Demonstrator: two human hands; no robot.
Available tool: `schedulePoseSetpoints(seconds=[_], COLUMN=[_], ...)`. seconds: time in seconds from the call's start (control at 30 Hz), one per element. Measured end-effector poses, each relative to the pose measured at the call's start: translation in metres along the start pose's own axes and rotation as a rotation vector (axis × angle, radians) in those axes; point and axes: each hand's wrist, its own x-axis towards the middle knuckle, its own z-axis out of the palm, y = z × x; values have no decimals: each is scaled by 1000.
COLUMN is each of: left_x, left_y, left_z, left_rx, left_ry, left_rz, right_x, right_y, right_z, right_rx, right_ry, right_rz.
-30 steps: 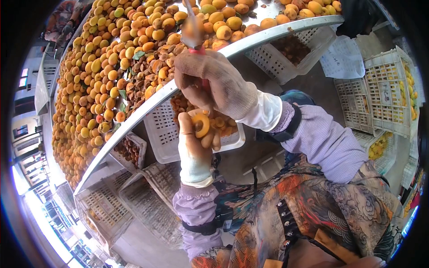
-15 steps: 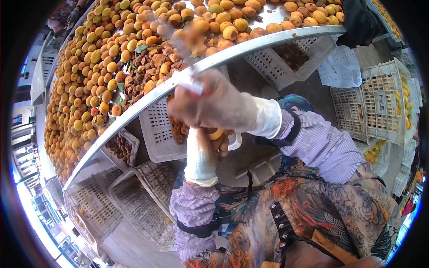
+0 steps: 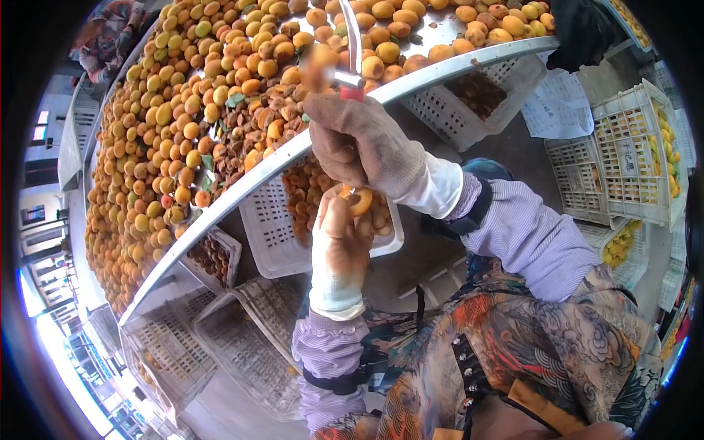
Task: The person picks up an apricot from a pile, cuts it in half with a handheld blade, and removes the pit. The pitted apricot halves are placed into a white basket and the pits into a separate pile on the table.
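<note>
My left hand (image 3: 341,238), in a stained white glove, pinches a cut apricot (image 3: 359,202) with its orange inside showing. Just above it, my right hand (image 3: 367,139) is closed around a tool (image 3: 353,82) with a red-and-white part at the grip. A narrow, pale, curved strip of the tool points up over the table edge; its exact kind is unclear. Beneath both hands, a white plastic crate (image 3: 275,238) holds many orange apricot pieces (image 3: 304,194). Whole apricots (image 3: 158,117) cover the metal-rimmed table (image 3: 433,75) in front of me.
Brown scraps or pits (image 3: 238,136) lie among the fruit. White crates stand under the table, including one with dark contents (image 3: 477,95). Stacked crates (image 3: 634,154) with yellow fruit are at right, near a white bag (image 3: 559,106). Another person (image 3: 110,40) is at upper left.
My right hand has risen off my left and stopped blurring, with the tool now more upright. The cut apricot in my left fingers shows more clearly. The view has shifted slightly.
</note>
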Motion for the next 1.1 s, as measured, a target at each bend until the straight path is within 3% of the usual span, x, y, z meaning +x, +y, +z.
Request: schedulePoseSetpoints(seconds=[0.07,0.17,0.27,0.43,0.53,0.9,0.97,1.0,1.1], left_x=[3,5,8,8,10,12,13,15,17], left_y=[-5,-1,-5,-2,-3,-12,-16,-17,-15], left_z=[-2,-7,-4,-1,3,13,18,13,13], left_rx=[65,114,56,38,54,84,203,221,194], left_ry=[45,-6,92,79,38,186,320,336,343], left_rz=[115,130,128,61,73,173,249,247,177], right_x=[0,-1,1,-4,-3,-3,-1,0,3], right_y=[-4,-7,-7,-3,-3,5,6,15,23], right_z=[1,-1,-3,2,1,2,2,3,18], right_rx=[-23,-62,76,-83,101,156,280,233,73], right_ry=[9,23,10,-9,-67,-6,146,117,143], right_rz=[-24,-42,-10,-236,-10,-9,166,-2,-103])
